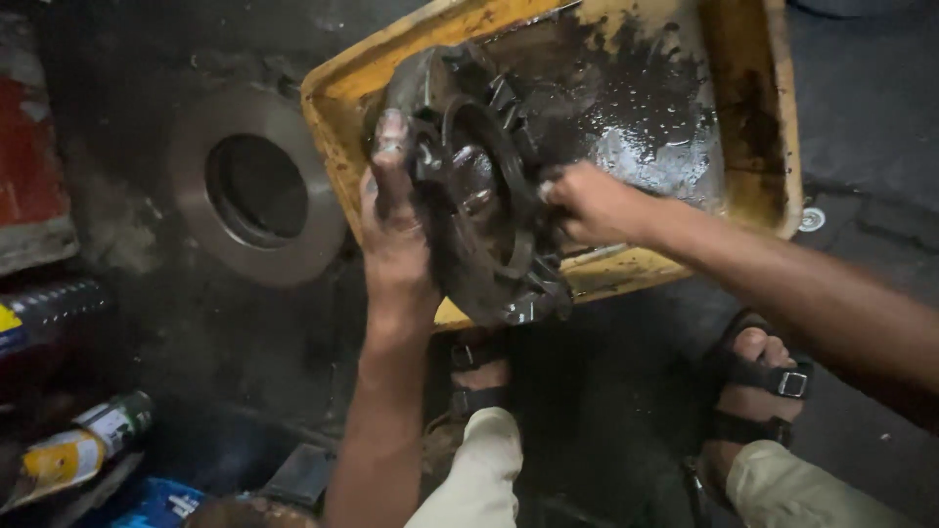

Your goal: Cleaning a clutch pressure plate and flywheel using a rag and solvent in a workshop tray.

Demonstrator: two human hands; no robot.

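Observation:
I hold a greasy, dark round metal clutch-like part (484, 176) upright over the near edge of a yellow tray (342, 93). My left hand (393, 230) grips its left rim, fingers pointing up along the edge. On the part's right side, my right hand (587, 200) has its fingers closed at the part, with something small and pale between the fingertips that I cannot make out. The tray holds a pool of black oily liquid (636, 108). My sandalled feet (758, 376) are on the dark floor below the tray.
A grey brake disc (256, 186) with a large centre hole lies on the floor left of the tray. Spray cans and bottles (83, 445) lie at the lower left, next to a blue packet (156, 504). A red object (29, 156) stands at the far left.

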